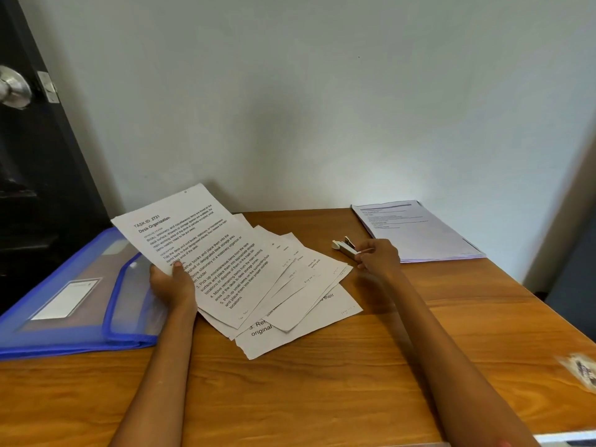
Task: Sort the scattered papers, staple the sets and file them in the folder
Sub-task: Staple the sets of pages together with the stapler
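My left hand (172, 285) grips a printed sheet (200, 240) headed "Desk Organization", holding it lifted by its lower left edge above the desk. Under and beside it, several white papers (306, 279) lie fanned out on the wooden desk (322, 382). A small white stapler (344, 247) rests behind the fan. My right hand (379, 254) is at the stapler's near end, fingers curled and pinching something thin and white; I cannot tell what it is. A blue translucent folder (74, 301) lies closed at the left.
A neat stack of papers (416, 230) sits at the back right corner by the wall. A dark door with a metal knob (14, 87) stands at the left. A small blurred packet (580, 371) lies at the desk's right edge.
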Motion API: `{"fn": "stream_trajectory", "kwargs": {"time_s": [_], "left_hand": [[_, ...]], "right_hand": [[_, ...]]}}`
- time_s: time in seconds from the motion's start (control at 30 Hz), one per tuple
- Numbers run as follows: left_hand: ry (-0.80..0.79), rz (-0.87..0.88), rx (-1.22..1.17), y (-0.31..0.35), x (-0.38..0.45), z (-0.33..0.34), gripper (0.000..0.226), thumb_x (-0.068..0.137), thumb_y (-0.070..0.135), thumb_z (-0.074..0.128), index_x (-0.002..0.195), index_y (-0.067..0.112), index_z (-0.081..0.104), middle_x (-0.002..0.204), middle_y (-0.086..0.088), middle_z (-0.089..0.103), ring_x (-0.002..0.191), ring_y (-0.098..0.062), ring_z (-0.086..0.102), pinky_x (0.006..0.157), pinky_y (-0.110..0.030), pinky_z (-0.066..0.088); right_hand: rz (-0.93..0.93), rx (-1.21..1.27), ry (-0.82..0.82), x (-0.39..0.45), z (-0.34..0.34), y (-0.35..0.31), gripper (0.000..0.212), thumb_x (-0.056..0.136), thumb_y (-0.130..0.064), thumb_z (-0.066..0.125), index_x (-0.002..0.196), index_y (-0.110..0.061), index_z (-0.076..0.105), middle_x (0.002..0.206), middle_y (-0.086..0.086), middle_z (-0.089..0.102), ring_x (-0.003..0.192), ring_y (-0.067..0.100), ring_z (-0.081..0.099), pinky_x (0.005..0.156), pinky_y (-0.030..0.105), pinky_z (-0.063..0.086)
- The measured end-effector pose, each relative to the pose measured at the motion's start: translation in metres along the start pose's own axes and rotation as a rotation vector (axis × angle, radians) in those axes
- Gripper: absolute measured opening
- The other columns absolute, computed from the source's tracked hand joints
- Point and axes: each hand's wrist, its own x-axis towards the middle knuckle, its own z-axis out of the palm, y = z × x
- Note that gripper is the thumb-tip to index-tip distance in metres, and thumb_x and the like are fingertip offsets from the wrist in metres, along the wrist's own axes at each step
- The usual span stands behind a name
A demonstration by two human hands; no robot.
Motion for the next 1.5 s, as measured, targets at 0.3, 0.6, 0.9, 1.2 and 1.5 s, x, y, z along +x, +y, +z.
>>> {"fn": "stream_trajectory", "kwargs": {"time_s": [0.3,0.6,0.9,1.2,1.5], "left_hand": [[-0.024,-0.008,0.011,-0.002,-0.001,0.001,0.034,0.094,0.002,0.048,0.127,0.006,0.049,0.125,-0.014,0.057,0.113,-0.028,0.057,0.087,-0.036,0.050],[-0.029,-0.039,-0.034,-0.003,-0.001,0.002,0.034,0.093,0.002,0.049,0.127,0.005,0.050,0.126,-0.014,0.058,0.112,-0.028,0.058,0.089,-0.037,0.050],[-0.013,-0.037,-0.016,-0.002,-0.001,0.002,0.034,0.093,0.002,0.049,0.127,0.004,0.050,0.126,-0.015,0.058,0.113,-0.029,0.058,0.090,-0.040,0.050],[-0.027,-0.044,-0.036,-0.001,-0.005,0.003,0.035,0.093,0.002,0.049,0.128,0.004,0.049,0.126,-0.015,0.057,0.113,-0.029,0.057,0.089,-0.038,0.050],[-0.020,-0.106,-0.103,0.007,-0.011,0.000,0.035,0.094,0.002,0.048,0.129,0.003,0.048,0.128,-0.017,0.056,0.116,-0.030,0.056,0.092,-0.040,0.049]], "right_hand": [[-0.060,-0.576,-0.527,-0.038,0.001,-0.038,0.070,0.076,-0.030,0.076,0.135,-0.015,0.043,0.133,0.007,0.049,0.117,0.023,0.049,0.093,0.031,0.046],[0.006,-0.497,-0.482,-0.036,0.005,-0.033,0.067,0.078,-0.016,0.074,0.133,-0.009,0.037,0.123,0.009,0.053,0.100,0.018,0.055,0.084,0.027,0.049],[0.052,-0.501,-0.427,-0.033,-0.002,-0.034,0.051,0.076,-0.024,0.076,0.118,-0.008,0.053,0.103,0.005,0.060,0.085,0.016,0.058,0.076,0.025,0.054],[0.071,-0.341,-0.489,-0.042,0.016,-0.032,0.059,0.077,-0.014,0.074,0.126,-0.006,0.043,0.117,0.007,0.053,0.097,0.016,0.046,0.078,0.024,0.041],[-0.081,-0.184,-0.209,-0.028,-0.020,-0.050,0.006,0.080,-0.007,0.067,0.084,-0.005,0.063,0.079,0.003,0.057,0.075,0.016,0.055,0.055,0.017,0.040]]}}
